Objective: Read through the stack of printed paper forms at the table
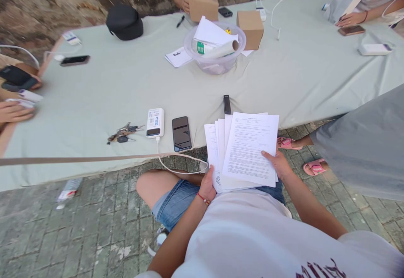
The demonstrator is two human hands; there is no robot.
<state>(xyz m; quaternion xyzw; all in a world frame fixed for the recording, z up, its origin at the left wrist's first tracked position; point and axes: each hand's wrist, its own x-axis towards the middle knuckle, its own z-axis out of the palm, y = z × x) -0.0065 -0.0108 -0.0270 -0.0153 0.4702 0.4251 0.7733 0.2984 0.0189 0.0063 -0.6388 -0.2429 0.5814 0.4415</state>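
Beside the cloth-covered table, both hands grip fanned papers, long axis pointing away.

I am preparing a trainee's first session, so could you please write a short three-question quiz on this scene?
1. True or false: both the left hand and the right hand hold the stack of papers.
2. What lies directly left of the black phone on the table? A) power bank B) cardboard box C) black pouch
3. What container holds the rolled paper?

Key: 1 true. 2 A, the white power bank. 3 The clear plastic bowl.
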